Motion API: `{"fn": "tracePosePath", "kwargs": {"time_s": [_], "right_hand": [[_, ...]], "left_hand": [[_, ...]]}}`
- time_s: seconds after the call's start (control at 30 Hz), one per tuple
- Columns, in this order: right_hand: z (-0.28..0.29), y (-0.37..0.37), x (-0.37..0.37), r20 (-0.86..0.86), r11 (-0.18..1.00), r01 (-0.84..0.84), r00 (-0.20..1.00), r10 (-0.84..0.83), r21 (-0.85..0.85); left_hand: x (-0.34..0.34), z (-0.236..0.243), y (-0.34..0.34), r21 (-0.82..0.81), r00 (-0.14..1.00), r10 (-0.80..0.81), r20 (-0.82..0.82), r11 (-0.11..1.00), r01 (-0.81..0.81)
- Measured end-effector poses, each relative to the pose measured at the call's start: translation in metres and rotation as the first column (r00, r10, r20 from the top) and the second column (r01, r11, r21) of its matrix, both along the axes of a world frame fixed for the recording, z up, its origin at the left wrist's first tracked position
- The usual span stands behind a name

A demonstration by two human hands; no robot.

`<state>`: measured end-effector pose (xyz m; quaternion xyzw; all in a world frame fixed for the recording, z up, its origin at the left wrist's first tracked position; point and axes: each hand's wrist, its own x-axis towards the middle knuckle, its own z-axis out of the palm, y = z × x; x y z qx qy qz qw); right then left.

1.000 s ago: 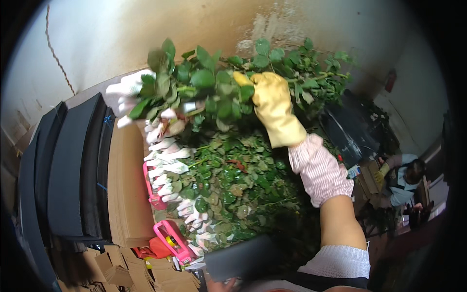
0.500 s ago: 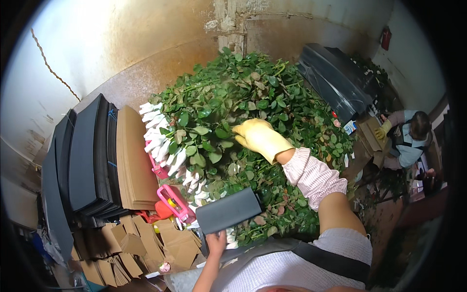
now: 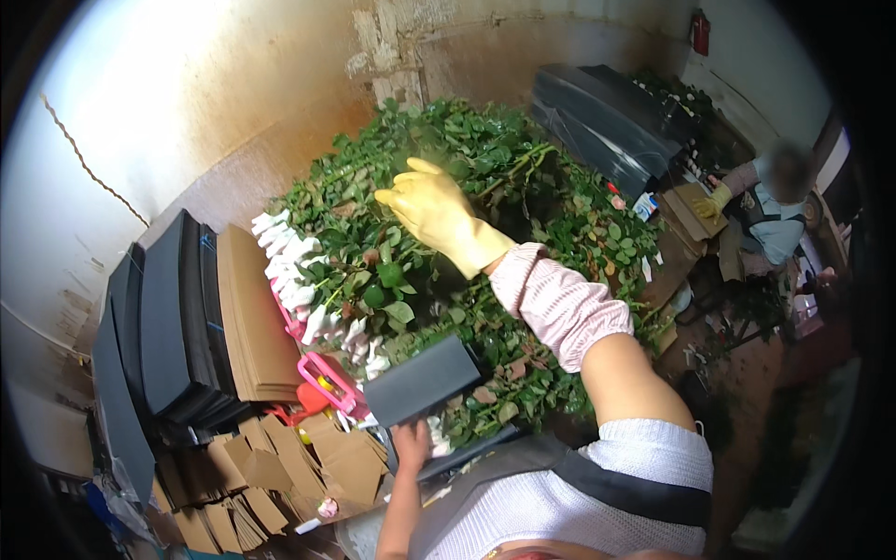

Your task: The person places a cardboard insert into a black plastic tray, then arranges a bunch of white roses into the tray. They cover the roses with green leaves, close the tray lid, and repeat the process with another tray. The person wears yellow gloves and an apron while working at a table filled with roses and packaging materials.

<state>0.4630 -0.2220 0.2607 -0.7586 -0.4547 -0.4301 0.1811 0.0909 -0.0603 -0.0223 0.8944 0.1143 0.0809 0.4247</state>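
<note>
Reaching over heaped leafy stems (image 3: pixel 481 313), your yellow-gloved right hand (image 3: pixel 434 210) is spreading its grip, its contact with the leaves unclear, while your bare left hand (image 3: pixel 411 446) is pinching the lower edge of a dark panel (image 3: pixel 420 381). White-wrapped tips (image 3: pixel 289 247) are lining the heap's left side.

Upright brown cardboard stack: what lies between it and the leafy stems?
White sleeves and a partly hidden pink object lie there, as the head view shows.
</note>
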Motion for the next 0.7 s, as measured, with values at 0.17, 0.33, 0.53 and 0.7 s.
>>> {"fn": "tracePosePath", "kwargs": {"time_s": [0.17,0.33,0.53,0.7], "right_hand": [[-0.125,-0.077,-0.067,-0.315,0.666,0.133,0.802,-0.508,-0.734],[-0.149,-0.127,-0.124,-0.512,0.701,-0.088,0.747,-0.424,-0.708],[-0.058,-0.114,-0.132,-0.728,0.758,-0.174,0.475,-0.494,-0.628],[-0.143,-0.085,-0.078,-0.272,0.484,0.189,0.631,-0.727,-0.854]], "left_hand": [[0.000,-0.051,0.009,-0.308,0.976,0.064,-0.208,0.943,-0.128],[-0.005,-0.042,0.008,-0.324,0.975,0.083,-0.207,0.934,-0.148],[-0.002,-0.028,0.004,-0.401,0.989,0.080,-0.127,0.907,-0.125],[0.013,0.002,-0.004,-0.471,0.974,-0.018,-0.226,0.877,-0.093]]}}
